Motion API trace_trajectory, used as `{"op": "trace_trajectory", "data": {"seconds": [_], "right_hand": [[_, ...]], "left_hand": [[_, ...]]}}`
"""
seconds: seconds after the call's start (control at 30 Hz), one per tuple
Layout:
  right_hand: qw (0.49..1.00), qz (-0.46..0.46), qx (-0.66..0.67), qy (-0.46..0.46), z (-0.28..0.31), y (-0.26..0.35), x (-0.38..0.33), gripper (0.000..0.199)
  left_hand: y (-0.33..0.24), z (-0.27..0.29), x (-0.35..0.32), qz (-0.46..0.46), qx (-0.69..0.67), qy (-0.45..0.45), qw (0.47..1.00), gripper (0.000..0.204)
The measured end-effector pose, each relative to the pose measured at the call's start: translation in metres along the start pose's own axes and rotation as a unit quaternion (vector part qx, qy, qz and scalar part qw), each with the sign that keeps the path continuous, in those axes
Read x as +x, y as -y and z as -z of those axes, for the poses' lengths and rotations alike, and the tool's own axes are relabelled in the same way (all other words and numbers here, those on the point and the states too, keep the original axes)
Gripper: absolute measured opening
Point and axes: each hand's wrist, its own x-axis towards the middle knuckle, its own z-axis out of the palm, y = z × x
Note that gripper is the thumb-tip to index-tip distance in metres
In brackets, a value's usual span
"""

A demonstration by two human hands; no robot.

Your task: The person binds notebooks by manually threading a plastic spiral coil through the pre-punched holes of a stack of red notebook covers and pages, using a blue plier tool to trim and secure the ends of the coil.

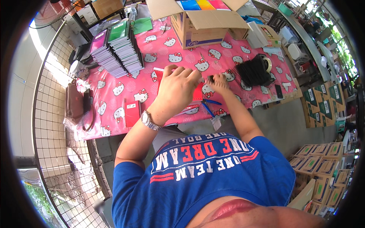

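My left hand (175, 89) rests fingers-down on a red notebook (198, 93) lying on the pink patterned tablecloth (114, 104), pressing it flat; a silver watch sits on that wrist. My right hand (219, 81) pinches a small black spiral binding coil at the notebook's right edge. Most of the notebook is hidden under my left hand.
A second red notebook (132, 113) lies near the table's front edge. Stacked notebooks (118, 53) stand at the back left, an open cardboard box (205, 24) behind, a pile of black coils (253, 71) with a tape roll (267, 64) to the right. Blue pliers (209, 106) lie by my right wrist. Boxes crowd the floor at right.
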Motion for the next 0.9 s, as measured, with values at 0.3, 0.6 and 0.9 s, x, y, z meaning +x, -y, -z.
{"op": "trace_trajectory", "data": {"seconds": [0.3, 0.6, 0.9], "right_hand": [[0.766, 0.171, 0.589, 0.191, 0.179, 0.092, 0.006, 0.061], [0.598, 0.337, 0.573, 0.448, 0.270, 0.126, 0.006, 0.053], [0.835, 0.326, 0.278, 0.346, 0.268, 0.139, 0.006, 0.049]], "left_hand": [[0.006, -0.007, -0.016, 0.112, 0.011, -0.049, 0.992, 0.035], [0.008, -0.007, -0.009, 0.097, -0.013, -0.061, 0.993, 0.032], [0.010, -0.002, -0.009, 0.105, -0.026, -0.046, 0.993, 0.037]]}}
